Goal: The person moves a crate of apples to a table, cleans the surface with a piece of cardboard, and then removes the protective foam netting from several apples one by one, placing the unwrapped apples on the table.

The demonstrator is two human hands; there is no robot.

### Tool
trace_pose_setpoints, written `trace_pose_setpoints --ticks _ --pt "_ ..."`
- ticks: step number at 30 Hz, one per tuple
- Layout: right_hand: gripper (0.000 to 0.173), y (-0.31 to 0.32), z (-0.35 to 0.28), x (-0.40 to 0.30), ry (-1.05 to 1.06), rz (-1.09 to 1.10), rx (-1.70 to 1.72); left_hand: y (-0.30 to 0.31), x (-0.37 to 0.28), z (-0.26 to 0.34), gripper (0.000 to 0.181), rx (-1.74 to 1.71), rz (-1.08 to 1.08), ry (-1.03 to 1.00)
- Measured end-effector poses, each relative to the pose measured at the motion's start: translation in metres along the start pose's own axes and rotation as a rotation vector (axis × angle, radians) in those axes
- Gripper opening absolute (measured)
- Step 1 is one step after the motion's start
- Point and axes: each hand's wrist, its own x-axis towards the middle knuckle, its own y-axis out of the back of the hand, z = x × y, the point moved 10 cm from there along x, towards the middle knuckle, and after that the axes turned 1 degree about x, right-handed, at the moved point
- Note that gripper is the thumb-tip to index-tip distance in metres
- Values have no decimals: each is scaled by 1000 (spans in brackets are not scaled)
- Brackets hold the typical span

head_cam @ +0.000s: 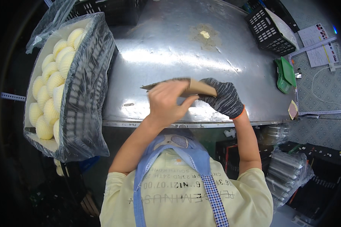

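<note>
Both my hands are at a folded piece of brown cardboard [200,88], held above the front part of a metal-topped table [164,37]. My left hand [167,102] is bare and blurred. Its fingers curl over the cardboard's middle, with the thumb along the near edge. On my right hand [224,98] is a dark grey knit glove with an orange cuff, and it grips the cardboard's right end. The glove's fingertips are partly hidden behind the cardboard. A dark, thin flap sticks out past my left hand.
At left stands a plastic-lined black crate [85,85] of round items in pale foam nets [55,79]. Another black crate [108,12] is at the back. A perforated black basket [270,31] and green scale-like device [285,75] line the right side. Wrapped stacks [287,173] sit below right.
</note>
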Motion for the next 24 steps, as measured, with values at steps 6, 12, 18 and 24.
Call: trace_pose_setpoints --ticks 6,12,18,24 --pt "54 -16 8 -10 -157 -243 297 -11 -32 -70 46 -147 -438 452" --pt "41 -34 5 -7 48 -241 133 28 -41 -88 38 34 -329 519" --pt "41 24 148 -29 -191 -162 -79 152 -63 -70 42 -24 436 217" --pt "40 260 369 -274 -1328 401 -951 143 -221 -146 28 255 152 879"
